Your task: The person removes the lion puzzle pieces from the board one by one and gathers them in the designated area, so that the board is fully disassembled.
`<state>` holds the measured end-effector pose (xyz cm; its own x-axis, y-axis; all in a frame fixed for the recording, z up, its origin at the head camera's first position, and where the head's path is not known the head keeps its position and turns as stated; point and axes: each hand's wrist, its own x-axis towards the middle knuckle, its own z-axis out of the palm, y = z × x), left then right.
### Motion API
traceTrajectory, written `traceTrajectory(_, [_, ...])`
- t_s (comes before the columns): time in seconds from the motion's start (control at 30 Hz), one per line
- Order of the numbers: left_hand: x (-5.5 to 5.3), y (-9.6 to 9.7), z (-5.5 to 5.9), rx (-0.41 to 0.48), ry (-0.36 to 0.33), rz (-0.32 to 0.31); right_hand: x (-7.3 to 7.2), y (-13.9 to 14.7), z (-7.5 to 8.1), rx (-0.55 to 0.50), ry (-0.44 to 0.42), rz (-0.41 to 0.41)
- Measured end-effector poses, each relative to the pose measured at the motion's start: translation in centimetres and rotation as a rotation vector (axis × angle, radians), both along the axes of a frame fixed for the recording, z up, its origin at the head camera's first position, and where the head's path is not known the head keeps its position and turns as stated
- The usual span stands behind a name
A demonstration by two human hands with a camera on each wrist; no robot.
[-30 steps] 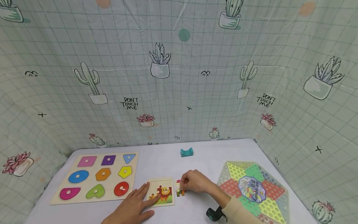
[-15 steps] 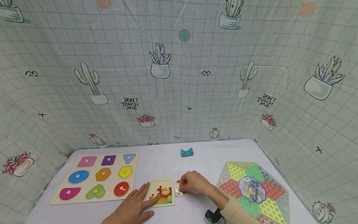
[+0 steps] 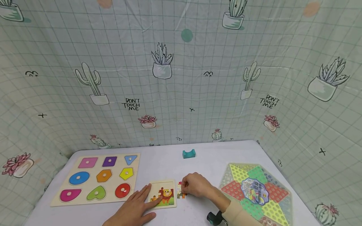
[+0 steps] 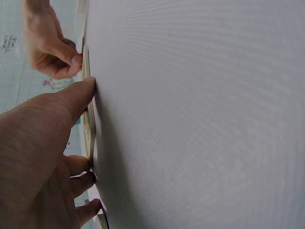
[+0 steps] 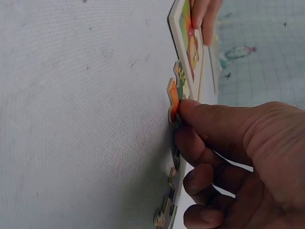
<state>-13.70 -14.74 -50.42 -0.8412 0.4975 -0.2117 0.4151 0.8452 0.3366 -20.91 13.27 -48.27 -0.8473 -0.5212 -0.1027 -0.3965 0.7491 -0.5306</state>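
Observation:
My left hand (image 3: 135, 206) rests with spread fingers on a small wooden jigsaw board (image 3: 155, 185) with a lion picture. The lion and grass fill its lower part; bare wood shows above. In the left wrist view, the left thumb (image 4: 78, 98) lies along the board's edge. Just right of the board, my right hand (image 3: 196, 184) is over several loose jigsaw pieces (image 3: 179, 195). Its thumb and index finger pinch an orange jigsaw piece (image 5: 173, 98) at its edge, close to the tabletop. The hand partly hides the other pieces.
A wooden shape board (image 3: 110, 196) with knobbed pieces lies at the left. A hexagonal board with a star pattern (image 3: 257, 171) lies at the right. A teal block (image 3: 189, 154) stands at the back, and a black object (image 3: 215, 217) is by the right wrist.
Glare on the loose jigsaw pieces half a second ago has faded, and orange shows again under the right fingers. The right hand has shifted slightly left; the left hand stays still.

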Motion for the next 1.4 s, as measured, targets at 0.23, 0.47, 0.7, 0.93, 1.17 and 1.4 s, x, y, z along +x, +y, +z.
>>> traceTrajectory(0.23, [0.06,-0.08,0.01,0.010,0.004,-0.007,-0.11,-0.09,-0.21,0.024,0.015,0.012])
traceTrajectory(0.47, [0.06,-0.17,0.19,0.014,0.003,-0.011,-0.04,-0.15,-0.20,0.044,0.040,0.022])
traceTrajectory(0.7, [0.01,-0.10,0.26,0.009,-0.003,-0.006,-0.05,-0.12,-0.16,0.036,0.050,0.032])
traceTrajectory(0.93, [0.03,-0.11,0.10,0.007,-0.002,-0.003,-0.12,-0.09,-0.33,0.044,0.054,0.037])
traceTrajectory(1.17, [0.01,-0.17,0.16,0.007,0.006,-0.002,-0.16,0.03,-0.47,0.041,0.060,0.039])
traceTrajectory(1.4, [-0.05,-0.04,0.25,-0.001,-0.002,0.002,-0.47,-0.41,0.16,-0.025,0.020,0.038])
